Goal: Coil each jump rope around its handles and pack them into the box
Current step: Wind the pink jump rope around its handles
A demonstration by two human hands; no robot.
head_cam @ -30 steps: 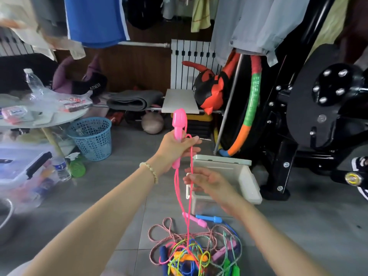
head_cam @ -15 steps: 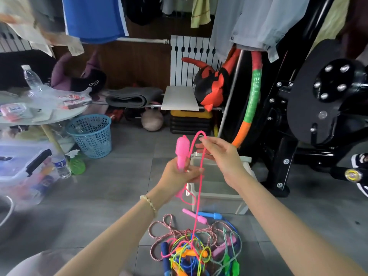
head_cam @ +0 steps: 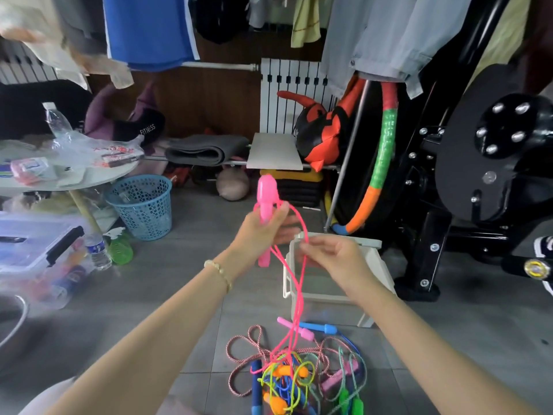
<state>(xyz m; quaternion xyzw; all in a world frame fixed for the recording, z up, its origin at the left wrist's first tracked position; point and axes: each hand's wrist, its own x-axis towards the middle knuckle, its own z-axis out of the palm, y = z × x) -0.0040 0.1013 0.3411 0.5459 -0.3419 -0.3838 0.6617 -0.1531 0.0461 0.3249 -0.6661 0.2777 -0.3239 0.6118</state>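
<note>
Pink plastic jump-rope handles (head_cam: 267, 190) stand gripped in my left hand (head_cam: 257, 238); my right hand (head_cam: 332, 256) pinches their pink cord (head_cam: 300, 298) near the translucent white box (head_cam: 317, 313); dark fabric (head_cam: 140, 130) behind reads FITNESS

Grey tile floor (head_cam: 149, 295); wood-panel wall (head_cam: 215, 103) and white radiator (head_cam: 287, 85) far; clothes (head_cam: 389, 34) hanging above; round table (head_cam: 101, 176), blue basket (head_cam: 143, 208) left; black exercise machine (head_cam: 466, 175) right.

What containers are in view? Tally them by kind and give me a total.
Clear water bottles: 2
Green spray bottle: 1
Blue mesh basket: 1
White box: 1
Clear lidded bin: 1
Total: 6
</note>
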